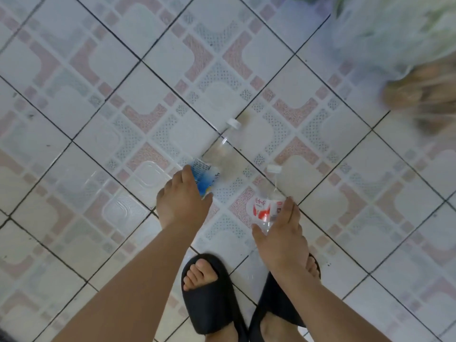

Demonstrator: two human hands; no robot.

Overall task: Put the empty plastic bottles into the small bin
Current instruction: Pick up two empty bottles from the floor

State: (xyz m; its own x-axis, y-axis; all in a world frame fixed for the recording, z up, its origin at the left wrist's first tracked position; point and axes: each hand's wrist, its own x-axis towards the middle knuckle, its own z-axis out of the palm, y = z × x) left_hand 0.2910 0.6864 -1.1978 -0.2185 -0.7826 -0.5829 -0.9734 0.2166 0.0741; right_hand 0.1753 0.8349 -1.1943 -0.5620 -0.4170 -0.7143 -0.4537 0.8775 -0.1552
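I look straight down at a tiled floor. My left hand [182, 201] grips the lower end of a clear plastic bottle with a blue label [217, 156], whose white cap points away from me. My right hand [283, 233] holds a second clear bottle with a red and white label [265, 206], also with a white cap at its far end. Both bottles look empty. No bin is clearly in view.
Two clear plastic container lids [148, 176] lie on the tiles left of my left hand. A blurred heap of plastic bags [407, 45] fills the top right corner. My feet in black slippers [209, 292] stand at the bottom centre.
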